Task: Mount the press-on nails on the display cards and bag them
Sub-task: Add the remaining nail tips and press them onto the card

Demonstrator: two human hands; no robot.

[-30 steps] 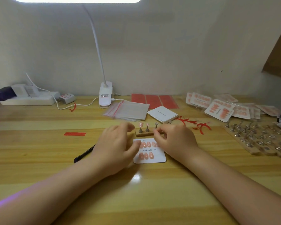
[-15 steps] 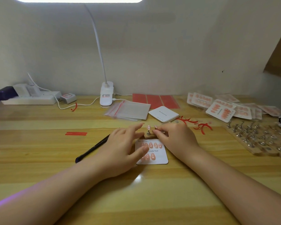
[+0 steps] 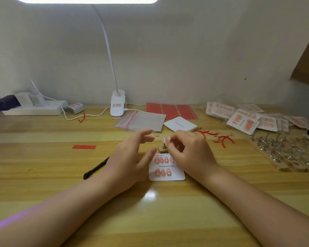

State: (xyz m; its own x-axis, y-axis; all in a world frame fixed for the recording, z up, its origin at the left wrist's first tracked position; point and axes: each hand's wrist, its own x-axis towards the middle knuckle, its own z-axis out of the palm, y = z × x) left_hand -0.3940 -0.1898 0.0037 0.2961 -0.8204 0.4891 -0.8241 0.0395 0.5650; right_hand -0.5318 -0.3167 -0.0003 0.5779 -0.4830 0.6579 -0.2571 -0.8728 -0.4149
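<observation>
A white display card (image 3: 168, 173) printed "Handmade Nail" lies on the wooden table with several pink press-on nails stuck in two rows. Just behind it stands a small wooden holder (image 3: 161, 150) with a metal peg carrying a pink nail (image 3: 164, 140). My right hand (image 3: 191, 152) pinches another pink nail (image 3: 169, 139) at its fingertips above the holder. My left hand (image 3: 130, 157) hovers left of the card, fingers relaxed and spread, thumb near the holder's end.
Clear zip bags (image 3: 143, 120), a stack of blank cards (image 3: 180, 124) and red adhesive sheets (image 3: 171, 111) lie behind. Finished cards (image 3: 243, 120) pile at right above wooden peg strips (image 3: 284, 154). A black pen (image 3: 95, 169), red strips (image 3: 84, 147), lamp base (image 3: 117, 104) and power strip (image 3: 34, 109) sit left.
My right hand has lifted a nail off the holder peg. My left hand moved from the holder's left end and opened its fingers. The view shifted slightly.
</observation>
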